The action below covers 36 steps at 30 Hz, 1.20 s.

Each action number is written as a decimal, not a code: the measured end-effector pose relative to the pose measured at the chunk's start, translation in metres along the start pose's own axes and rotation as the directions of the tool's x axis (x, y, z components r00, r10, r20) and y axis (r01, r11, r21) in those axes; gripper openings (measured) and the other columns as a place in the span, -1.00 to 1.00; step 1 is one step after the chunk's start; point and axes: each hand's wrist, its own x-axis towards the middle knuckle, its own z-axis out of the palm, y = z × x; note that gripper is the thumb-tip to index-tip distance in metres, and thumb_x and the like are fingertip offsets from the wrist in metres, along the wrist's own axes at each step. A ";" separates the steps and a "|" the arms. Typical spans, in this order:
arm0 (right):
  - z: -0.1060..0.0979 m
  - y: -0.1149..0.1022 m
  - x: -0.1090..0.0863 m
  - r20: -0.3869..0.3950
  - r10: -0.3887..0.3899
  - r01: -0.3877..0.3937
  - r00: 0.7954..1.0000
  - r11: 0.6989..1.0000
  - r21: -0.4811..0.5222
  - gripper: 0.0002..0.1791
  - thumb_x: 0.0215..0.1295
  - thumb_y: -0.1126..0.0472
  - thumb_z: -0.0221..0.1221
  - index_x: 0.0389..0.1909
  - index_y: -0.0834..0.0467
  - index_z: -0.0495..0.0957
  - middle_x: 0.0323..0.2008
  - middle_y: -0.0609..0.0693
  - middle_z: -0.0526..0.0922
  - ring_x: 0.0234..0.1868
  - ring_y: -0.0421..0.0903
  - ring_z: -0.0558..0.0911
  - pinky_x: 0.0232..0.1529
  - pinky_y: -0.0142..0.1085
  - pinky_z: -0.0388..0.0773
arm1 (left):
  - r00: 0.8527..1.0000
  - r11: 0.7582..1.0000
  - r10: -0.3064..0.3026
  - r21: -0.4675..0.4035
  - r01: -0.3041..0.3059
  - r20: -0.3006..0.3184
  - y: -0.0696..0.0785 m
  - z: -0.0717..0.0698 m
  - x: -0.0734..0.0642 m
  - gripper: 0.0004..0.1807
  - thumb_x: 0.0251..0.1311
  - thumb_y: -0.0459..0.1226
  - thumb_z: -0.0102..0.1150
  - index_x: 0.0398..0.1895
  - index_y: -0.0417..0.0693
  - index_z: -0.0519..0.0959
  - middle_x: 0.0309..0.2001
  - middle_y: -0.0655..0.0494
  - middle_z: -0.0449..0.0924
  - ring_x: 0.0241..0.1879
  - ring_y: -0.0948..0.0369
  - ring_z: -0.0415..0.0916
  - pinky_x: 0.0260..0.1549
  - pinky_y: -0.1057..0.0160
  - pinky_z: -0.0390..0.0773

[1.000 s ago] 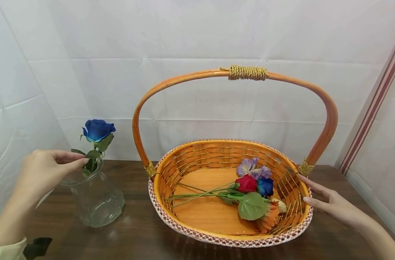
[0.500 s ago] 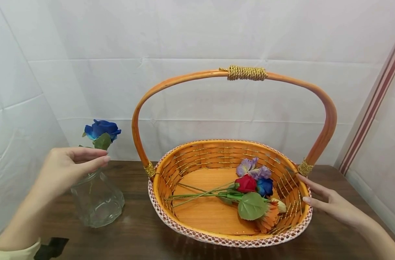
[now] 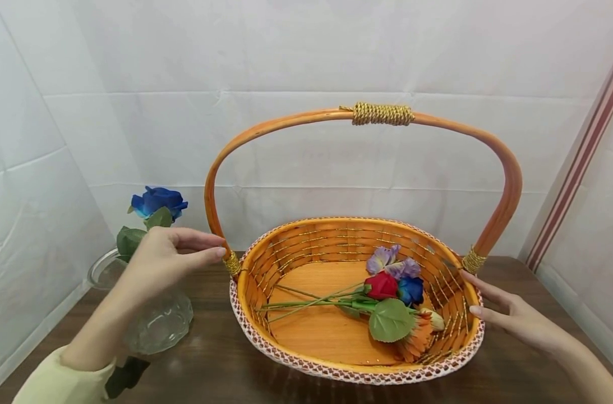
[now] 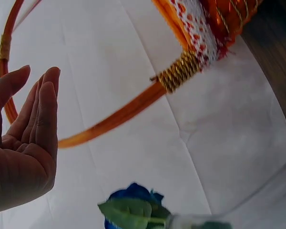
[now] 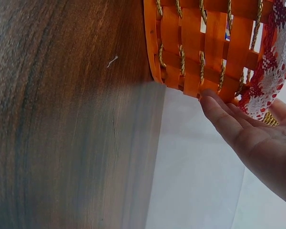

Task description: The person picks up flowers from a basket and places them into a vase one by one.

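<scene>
My left hand [image 3: 160, 266] holds nothing, its fingers extended beside the left foot of the arched handle [image 3: 210, 196] on an orange woven basket [image 3: 356, 230]. In the left wrist view, the thumb and fingers stand apart. Behind that forearm, a blue rose [image 3: 160, 203] stands in a clear glass vase [image 3: 165, 325]. My right hand [image 3: 523, 320] holds the basket's right rim, thumb and index finger over the edge, other fingers against the outer wall in the right wrist view. Inside the basket lie a red rose [image 3: 382, 285], another blue rose [image 3: 411, 290], purple flowers [image 3: 392, 261] and an orange flower [image 3: 416, 339].
A dark wooden table [image 3: 205, 359] carries basket and vase. White sheeting [image 3: 306, 157] hangs behind and on both sides. Green stems [image 3: 311, 303] point left inside the basket, and a green leaf [image 3: 392, 321] lies among the flowers. The tall handle arches over everything in the basket.
My left hand has left the blue rose and moved right, from the vase to the basket handle. The rose leans slightly further right. The right hand stays at the rim.
</scene>
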 end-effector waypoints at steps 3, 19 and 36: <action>0.000 -0.001 0.001 0.005 0.001 -0.001 1.000 1.000 0.010 -0.36 0.38 0.17 -0.06 0.42 0.01 -0.07 0.31 0.41 0.02 0.25 0.42 0.02 -0.04 0.22 0.33 | 0.999 0.999 0.030 -0.036 -0.029 0.032 0.004 0.010 0.005 -0.64 0.04 -0.09 0.28 -0.20 -0.18 0.64 -0.30 0.00 0.67 -0.30 0.24 0.61 -0.34 0.35 0.56; -0.001 0.000 0.002 0.013 0.000 0.000 1.000 1.000 0.006 -0.36 0.38 0.18 -0.07 0.42 0.00 -0.07 0.31 0.39 0.04 0.24 0.37 0.07 -0.17 -0.41 0.44 | 0.979 0.993 0.115 -0.060 -0.106 0.166 0.010 0.056 0.024 -0.78 0.03 -0.24 0.29 -0.28 -0.17 0.66 -0.35 0.05 0.67 -0.39 0.25 0.59 -0.39 0.30 0.57; -0.001 0.001 0.001 0.050 0.008 -0.015 0.999 0.990 0.143 -0.35 0.38 0.21 -0.08 0.42 0.04 -0.09 0.32 0.44 -0.10 -0.03 -0.57 0.33 -0.19 -0.31 0.54 | 0.936 0.994 0.111 -0.040 -0.103 0.335 -0.010 0.120 0.044 -0.85 0.00 -0.32 0.30 -0.33 -0.16 0.65 -0.45 0.14 0.63 -0.45 0.31 0.54 -0.46 0.36 0.52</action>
